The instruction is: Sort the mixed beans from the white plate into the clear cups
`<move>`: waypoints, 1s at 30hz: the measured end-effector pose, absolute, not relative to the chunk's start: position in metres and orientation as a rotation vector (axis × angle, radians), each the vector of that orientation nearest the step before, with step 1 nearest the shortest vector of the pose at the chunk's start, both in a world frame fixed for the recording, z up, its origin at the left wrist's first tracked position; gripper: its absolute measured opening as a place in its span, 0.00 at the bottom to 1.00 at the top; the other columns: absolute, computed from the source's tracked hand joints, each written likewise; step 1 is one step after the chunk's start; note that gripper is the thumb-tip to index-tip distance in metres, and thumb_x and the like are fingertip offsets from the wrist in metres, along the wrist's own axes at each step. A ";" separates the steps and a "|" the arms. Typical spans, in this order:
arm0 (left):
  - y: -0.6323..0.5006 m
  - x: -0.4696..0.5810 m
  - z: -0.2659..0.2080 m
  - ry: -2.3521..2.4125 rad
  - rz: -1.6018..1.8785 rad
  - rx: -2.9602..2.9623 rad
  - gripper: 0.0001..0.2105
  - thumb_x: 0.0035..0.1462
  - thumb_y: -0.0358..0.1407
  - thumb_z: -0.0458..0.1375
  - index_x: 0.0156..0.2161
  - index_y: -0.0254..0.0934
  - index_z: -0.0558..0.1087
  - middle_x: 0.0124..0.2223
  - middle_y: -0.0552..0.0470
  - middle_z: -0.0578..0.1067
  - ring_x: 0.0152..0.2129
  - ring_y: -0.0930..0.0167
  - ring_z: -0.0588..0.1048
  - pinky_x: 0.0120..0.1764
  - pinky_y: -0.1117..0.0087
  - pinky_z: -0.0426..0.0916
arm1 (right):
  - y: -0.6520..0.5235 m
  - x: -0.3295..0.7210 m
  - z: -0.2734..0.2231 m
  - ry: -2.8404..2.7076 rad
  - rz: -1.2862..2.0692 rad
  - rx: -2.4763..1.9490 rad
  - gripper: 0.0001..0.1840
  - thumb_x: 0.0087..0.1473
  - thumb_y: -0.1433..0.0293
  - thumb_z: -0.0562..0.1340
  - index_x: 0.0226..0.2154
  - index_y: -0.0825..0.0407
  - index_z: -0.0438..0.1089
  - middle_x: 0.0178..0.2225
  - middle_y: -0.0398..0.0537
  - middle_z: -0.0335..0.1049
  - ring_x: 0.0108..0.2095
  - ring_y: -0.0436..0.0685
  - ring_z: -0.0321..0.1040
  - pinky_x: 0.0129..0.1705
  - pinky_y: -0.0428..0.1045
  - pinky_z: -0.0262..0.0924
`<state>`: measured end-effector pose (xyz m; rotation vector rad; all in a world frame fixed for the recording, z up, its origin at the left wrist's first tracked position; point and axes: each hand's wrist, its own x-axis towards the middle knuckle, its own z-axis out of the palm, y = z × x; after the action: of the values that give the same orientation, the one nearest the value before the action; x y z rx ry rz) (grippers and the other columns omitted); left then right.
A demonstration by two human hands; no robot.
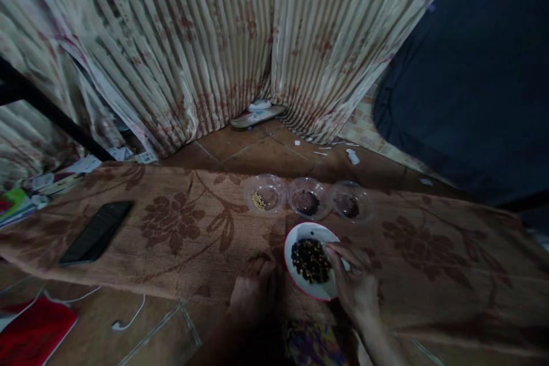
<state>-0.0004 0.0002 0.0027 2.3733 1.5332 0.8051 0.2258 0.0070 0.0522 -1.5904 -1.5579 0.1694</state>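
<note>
A white bowl with a red rim (293,285) stands on the brown cloth, holding a mix of black and yellowish beans (311,261). Over its right side is my right hand (355,281), thumb and fingertips pinched together at the edge of the beans; what they hold, if anything, is too small to make out. My left hand (254,285) rests curled on the cloth left of the bowl, apparently with nothing in it. Behind the bowl stand three clear plastic cups: the left cup (274,182) has some yellowish beans, the middle cup (302,186) some dark ones, the right cup (364,203) a few dark bits.
A black phone (96,233) lies on the patterned cloth (171,220) at the left. Papers (77,168) are piled by its far left edge. Below are an earphone (122,325) and a red bag (36,329). Striped curtains (206,40) hang behind, with white scraps on the tiled floor.
</note>
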 end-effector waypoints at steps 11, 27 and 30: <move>0.003 -0.002 -0.003 1.497 0.888 2.406 0.09 0.63 0.30 0.47 0.35 0.40 0.68 0.31 0.51 0.72 0.30 0.71 0.72 0.32 0.71 0.68 | 0.058 0.231 0.077 -1.373 0.210 -1.479 0.14 0.59 0.60 0.59 0.35 0.51 0.76 0.38 0.51 0.77 0.41 0.59 0.72 0.46 0.56 0.64; 0.003 -0.001 0.002 1.532 0.807 2.393 0.10 0.65 0.33 0.47 0.34 0.39 0.69 0.32 0.51 0.71 0.31 0.71 0.71 0.35 0.70 0.67 | -0.009 0.249 0.053 -1.479 0.331 -1.659 0.13 0.57 0.58 0.60 0.34 0.47 0.77 0.36 0.50 0.77 0.39 0.59 0.72 0.41 0.54 0.66; 0.002 -0.001 0.003 1.527 0.804 2.402 0.09 0.64 0.32 0.47 0.34 0.39 0.68 0.32 0.51 0.72 0.31 0.71 0.71 0.34 0.71 0.66 | -0.005 0.244 0.049 -1.546 0.288 -1.636 0.13 0.58 0.58 0.60 0.34 0.47 0.76 0.35 0.49 0.77 0.38 0.59 0.72 0.42 0.55 0.65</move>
<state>-0.0010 0.0024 0.0027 2.4015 1.5267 0.8042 0.2442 -0.0054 0.0494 -1.6358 -1.5456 0.2880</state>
